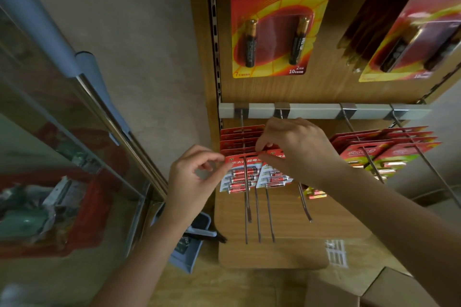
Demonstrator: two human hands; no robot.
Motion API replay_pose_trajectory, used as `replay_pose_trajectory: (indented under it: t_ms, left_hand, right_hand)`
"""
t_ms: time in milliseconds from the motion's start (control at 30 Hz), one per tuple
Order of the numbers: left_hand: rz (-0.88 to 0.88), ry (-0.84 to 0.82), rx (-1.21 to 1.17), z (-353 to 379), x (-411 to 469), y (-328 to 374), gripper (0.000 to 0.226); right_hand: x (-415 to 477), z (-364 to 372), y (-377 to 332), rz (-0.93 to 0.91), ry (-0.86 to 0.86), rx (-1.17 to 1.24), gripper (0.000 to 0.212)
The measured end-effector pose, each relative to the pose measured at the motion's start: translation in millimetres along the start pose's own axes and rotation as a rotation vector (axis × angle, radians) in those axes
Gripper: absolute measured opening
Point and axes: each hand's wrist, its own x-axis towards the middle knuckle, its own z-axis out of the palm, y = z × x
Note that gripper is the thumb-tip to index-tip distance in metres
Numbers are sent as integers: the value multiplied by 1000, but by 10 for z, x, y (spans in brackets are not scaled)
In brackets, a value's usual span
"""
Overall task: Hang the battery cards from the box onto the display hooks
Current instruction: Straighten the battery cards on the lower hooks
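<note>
The left hand (194, 177) pinches the front battery card (240, 174) at its top corner, thumb against forefinger. The right hand (296, 149) pinches the top of a second card (273, 178) beside it. Both cards sit at the hook (247, 197). A slackened pinch or a missed slot could drop one. Behind them hang about four hung cards (239, 136); the rail (314, 110) carries four brackets, with two big cards (279, 20) above.

"南孚 聚能环 5" on the big battery card (279, 20); "Super" on cells of small battery card (240, 177).
</note>
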Motion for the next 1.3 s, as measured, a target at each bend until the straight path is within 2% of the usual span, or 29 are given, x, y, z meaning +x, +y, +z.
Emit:
replay_pose_trajectory:
  t_ms: [200, 333, 433, 567, 700, 833, 933, 1033, 1200, 1300]
  left_hand:
    - [-38, -5, 2, -19, 24, -53, 7]
    - [-80, -17, -2, -35, 25, -49, 9]
    - [-161, 69, -31, -38, 8, 14, 15]
    - [-26, 131, 41, 1, 123, 198, 13]
    - [61, 11, 274, 197, 380, 401, 21]
    - [60, -178, 297, 372, 544, 513, 26]
    - [68, -282, 363, 431, 571, 521, 37]
    - [54, -300, 414, 462, 583, 535, 41]
    - [49, -327, 459, 454, 578, 606, 41]
    - [66, -243, 438, 465, 524, 753, 31]
  right_hand:
    - [-68, -79, 90, 59, 45, 66, 14]
    - [-164, -177, 208, 113, 88, 126, 17]
    - [-243, -241, 326, 148, 129, 120, 15]
    - [-317, -296, 448, 249, 92, 77, 21]
    - [-256, -276, 518, 294, 2, 61, 25]
    - [-203, -276, 570, 370, -50, 68, 26]
    - [-261, -269, 593, 441, -61, 183, 25]
    - [-316, -251, 553, 444, -118, 286, 25]
    - [-415, -280, 480, 394, -94, 361, 22]
    - [-552, -446, 441, 395, -25, 359, 28]
